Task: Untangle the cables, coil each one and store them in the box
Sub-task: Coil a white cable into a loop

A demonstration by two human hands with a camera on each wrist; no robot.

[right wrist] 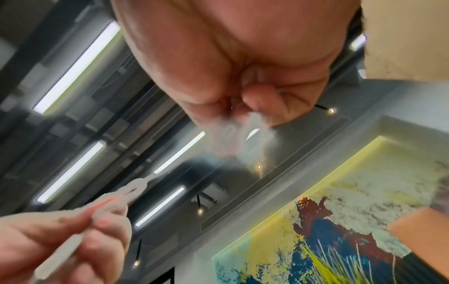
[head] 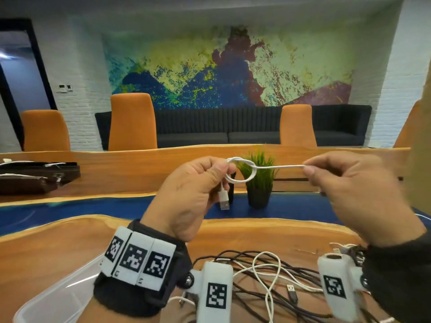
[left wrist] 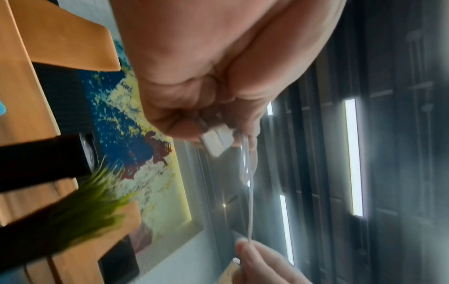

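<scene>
A white cable [head: 275, 167] is held up in the air between both hands, with a loose knot [head: 242, 170] near its left end. My left hand [head: 193, 190] pinches the cable at the knot, and the white USB plug [head: 224, 199] hangs below its fingers. My right hand [head: 345, 180] pinches the cable about a hand's width to the right and holds it taut. In the left wrist view the plug [left wrist: 216, 142] sits at my fingertips. A tangle of dark and white cables [head: 268, 278] lies on the wooden table below. A clear plastic box [head: 58, 297] sits at the lower left.
A small potted plant [head: 258, 183] stands on the blue strip of the table, just behind the held cable. Dark cases [head: 35, 176] lie on the far left of the table. Orange chairs [head: 131, 122] and a dark sofa stand beyond.
</scene>
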